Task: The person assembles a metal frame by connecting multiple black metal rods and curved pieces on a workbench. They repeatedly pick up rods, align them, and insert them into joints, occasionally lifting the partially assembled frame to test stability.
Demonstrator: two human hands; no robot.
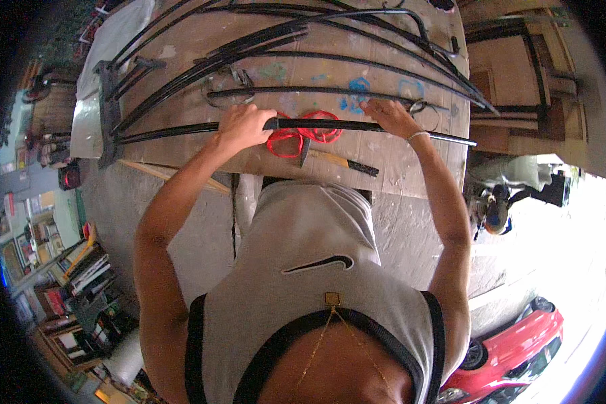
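A long black pole (326, 124) lies crosswise along the near side of the worktable, with a pale section at its right end. My left hand (249, 126) is closed around it, left of the middle. Farther right, my right hand (392, 120) grips the same pole, fingers over its far side. Loops of red cord (286, 144) lie under and beside the pole between my hands. Just nearer to me is a tool with a wooden handle (328, 159), a dark grip end and a flat metal head. A thin wire coil (229, 91) sits beyond my left hand.
Several black rods and tubes curve across the cardboard-covered table (411, 172). A dark metal bracket (106, 111) stands at its left edge, by the rod ends. Wooden panels (512, 74) are at the right. A red car (518, 350) stands at the lower right.
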